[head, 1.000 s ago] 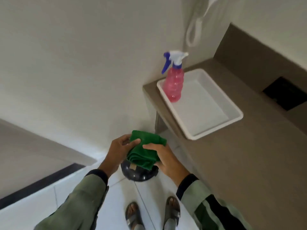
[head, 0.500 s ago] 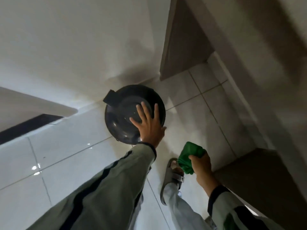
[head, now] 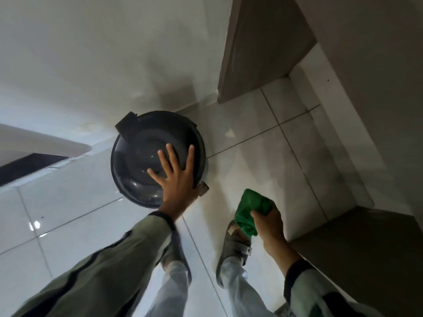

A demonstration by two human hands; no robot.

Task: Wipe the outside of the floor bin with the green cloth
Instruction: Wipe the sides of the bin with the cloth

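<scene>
A round dark grey floor bin (head: 137, 156) with a domed lid stands on the white tiles against the wall. My left hand (head: 177, 179) lies flat on the near right part of its lid, fingers spread. A small pedal (head: 203, 188) sticks out at the bin's lower right. The green cloth (head: 250, 210) is bunched up in my right hand (head: 269, 227), which hovers to the right of the bin, apart from it, above my right foot.
The brown counter's side panel (head: 258, 49) stands behind and right of the bin, and its top edge (head: 366, 248) runs along the right. My sandalled feet (head: 233, 248) are on the glossy tiles just in front of the bin. A wall stands behind it.
The view dropped from the counter to the floor. Both hands held the cloth before; now only the right one does, and the left has settled on the bin lid.
</scene>
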